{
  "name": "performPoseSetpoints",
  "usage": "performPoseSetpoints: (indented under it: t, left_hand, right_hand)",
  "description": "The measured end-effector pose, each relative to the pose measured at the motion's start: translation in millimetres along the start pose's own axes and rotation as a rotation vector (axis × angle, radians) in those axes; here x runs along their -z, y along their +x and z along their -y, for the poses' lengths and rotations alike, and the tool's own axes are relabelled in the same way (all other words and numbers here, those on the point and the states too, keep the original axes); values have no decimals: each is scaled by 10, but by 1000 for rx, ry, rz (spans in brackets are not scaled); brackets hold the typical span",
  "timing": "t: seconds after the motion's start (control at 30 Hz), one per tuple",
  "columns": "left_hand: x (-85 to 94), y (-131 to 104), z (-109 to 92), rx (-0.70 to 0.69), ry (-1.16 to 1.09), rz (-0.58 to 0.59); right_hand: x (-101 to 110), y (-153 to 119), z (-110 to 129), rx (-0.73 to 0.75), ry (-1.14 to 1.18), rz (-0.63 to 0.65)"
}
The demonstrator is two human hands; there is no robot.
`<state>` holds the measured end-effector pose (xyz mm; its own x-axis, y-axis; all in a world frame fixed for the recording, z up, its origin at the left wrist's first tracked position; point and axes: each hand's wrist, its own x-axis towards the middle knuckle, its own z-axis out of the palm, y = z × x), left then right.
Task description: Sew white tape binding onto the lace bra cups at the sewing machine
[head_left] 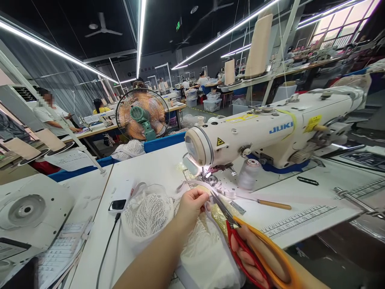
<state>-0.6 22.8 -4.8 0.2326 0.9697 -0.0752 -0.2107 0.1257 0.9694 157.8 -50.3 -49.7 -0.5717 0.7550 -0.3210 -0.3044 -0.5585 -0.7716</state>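
Thumb and fingers of my left hand [192, 201] are pinched on the edge of a white lace fabric piece [201, 245], just in front of the sewing machine's needle area. My right hand [251, 251] is wrapped round the handles of large scissors [227, 212], one handle orange and one red. The scissor blades point up and left, their tips close beside my left fingertips. A white JUKI sewing machine [255, 132] stands behind both hands, its lamp lit. Another bundle of white lace [147, 214] lies left of my left forearm.
A wooden-handled tool [273, 204], a thread cone [249, 174] and a black strip [307, 180] lie or stand on the right of the white table [120, 249]. A small device with a cable [117, 205] is at left. Beyond stand a fan [142, 114] and a person [52, 116].
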Motion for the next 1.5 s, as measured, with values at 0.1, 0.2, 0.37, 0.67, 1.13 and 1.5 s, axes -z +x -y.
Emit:
performPoseSetpoints:
  t: [0.1,0.2,0.37,0.67,1.13,1.5]
  left_hand:
    - [11,8,5,15,-21,-12]
    - [2,6,-4,48,-77,-36]
    - [-10,16,-11,31,-125,-42]
    - [-15,9,-33,-17,-102,-92]
    - [-4,14,-3,-62,-44,-127]
    - [-7,25,19,-90,-28,-79]
  right_hand:
    - [31,-6,-12,-11,12,-5]
    - [71,-15,-15,-74,27,46]
    - [75,-48,5,-134,46,100]
    - [26,-73,3,-104,48,43]
    - [-24,-81,34,-123,3,-51]
    - [-62,-82,28,-59,-6,-77]
